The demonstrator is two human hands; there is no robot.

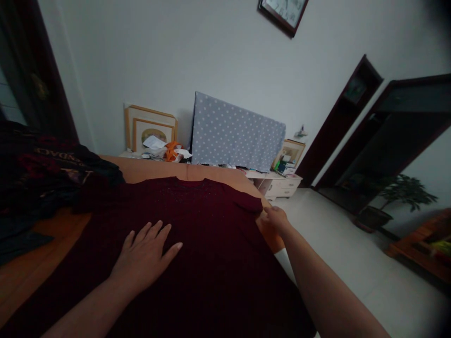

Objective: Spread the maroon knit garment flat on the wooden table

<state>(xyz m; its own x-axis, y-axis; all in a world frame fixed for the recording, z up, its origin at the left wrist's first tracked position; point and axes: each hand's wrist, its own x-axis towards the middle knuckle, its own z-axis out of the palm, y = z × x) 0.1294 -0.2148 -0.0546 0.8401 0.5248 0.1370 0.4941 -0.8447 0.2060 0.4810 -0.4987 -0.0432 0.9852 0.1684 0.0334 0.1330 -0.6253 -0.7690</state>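
A dark maroon shirt [207, 234] lies spread flat over the orange-covered bed [148, 170]. My left hand [146, 253] rests palm down on the middle of the shirt, fingers stretched out and apart. My right hand [276, 218] reaches to the shirt's right side and pinches the edge of its short sleeve [248, 203] near the bed's edge.
A heap of dark patterned clothes [42, 173] lies on the bed at the left. Behind the bed stand framed pictures [150, 126], a polka-dot covered screen [236, 134] and a white cabinet [282, 184]. To the right are pale floor, a potted plant [398, 195] and a dark doorway.
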